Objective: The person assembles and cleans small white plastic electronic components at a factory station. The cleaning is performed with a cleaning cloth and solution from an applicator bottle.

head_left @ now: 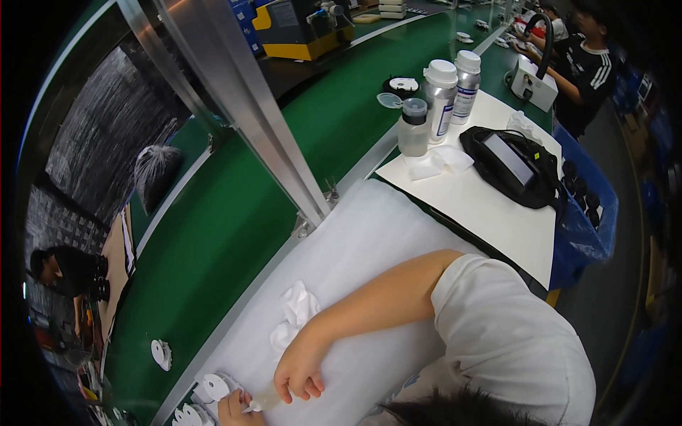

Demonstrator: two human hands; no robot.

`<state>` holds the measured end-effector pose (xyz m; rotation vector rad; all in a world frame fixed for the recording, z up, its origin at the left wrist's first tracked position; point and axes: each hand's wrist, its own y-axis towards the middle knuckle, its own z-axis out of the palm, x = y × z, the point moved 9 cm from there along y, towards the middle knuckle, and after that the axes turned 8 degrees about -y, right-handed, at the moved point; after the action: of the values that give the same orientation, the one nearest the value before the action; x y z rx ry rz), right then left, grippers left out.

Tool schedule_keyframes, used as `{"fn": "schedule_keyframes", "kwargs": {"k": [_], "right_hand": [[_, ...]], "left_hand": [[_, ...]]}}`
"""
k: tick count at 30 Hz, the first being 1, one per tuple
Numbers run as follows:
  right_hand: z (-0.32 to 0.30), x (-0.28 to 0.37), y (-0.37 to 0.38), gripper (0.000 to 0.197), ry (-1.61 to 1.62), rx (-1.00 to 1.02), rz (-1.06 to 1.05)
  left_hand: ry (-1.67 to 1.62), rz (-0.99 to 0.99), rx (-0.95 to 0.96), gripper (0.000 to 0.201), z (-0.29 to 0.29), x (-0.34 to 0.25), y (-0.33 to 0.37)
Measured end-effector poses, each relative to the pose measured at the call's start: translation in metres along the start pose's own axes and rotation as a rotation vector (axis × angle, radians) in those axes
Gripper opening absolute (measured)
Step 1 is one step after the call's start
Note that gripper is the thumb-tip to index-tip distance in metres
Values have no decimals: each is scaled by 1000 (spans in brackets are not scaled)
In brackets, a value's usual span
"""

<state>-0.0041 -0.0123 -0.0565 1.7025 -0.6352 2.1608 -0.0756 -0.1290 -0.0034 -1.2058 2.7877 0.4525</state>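
Note:
At the lower edge, a small translucent squeeze bottle [267,399] with a white tip lies between my two hands. My right hand [302,368] reaches down with curled fingers around the bottle's body end. The fingers of my left hand [238,410] are closed at its white tip; part of that hand is cut off by the picture's edge. Beside my left hand sit round white plastic parts [215,387], with more white parts [192,415] below them. A crumpled white cloth [295,312] lies next to my right forearm on the white sheet [376,234].
A green conveyor belt [213,263] runs past a metal post [263,121]; one white part [161,354] rides on it. Silver bottles [440,99], a pump bottle [413,131] and a black pouch [508,167] stand on a white board [490,234]. A blue crate [590,234] and co-workers are beyond.

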Motion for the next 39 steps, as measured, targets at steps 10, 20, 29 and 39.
{"fn": "schedule_keyframes", "kwargs": {"k": [10, 20, 29, 39], "right_hand": [[-8, -6, -2, 37, -12, 15, 102], [-1, -5, -2, 35, 7, 47, 252], [-5, -2, -11, 34, 32, 16, 201], [-11, -1, -11, 34, 64, 6, 185]], "left_hand": [[-52, -8, -160, 16, 1, -7, 5], [278, 42, -320, 15, -23, 0, -5], [392, -201, -281, 9, -24, 25, -10], [444, -429, -161, 7, -19, 62, -14]]}}
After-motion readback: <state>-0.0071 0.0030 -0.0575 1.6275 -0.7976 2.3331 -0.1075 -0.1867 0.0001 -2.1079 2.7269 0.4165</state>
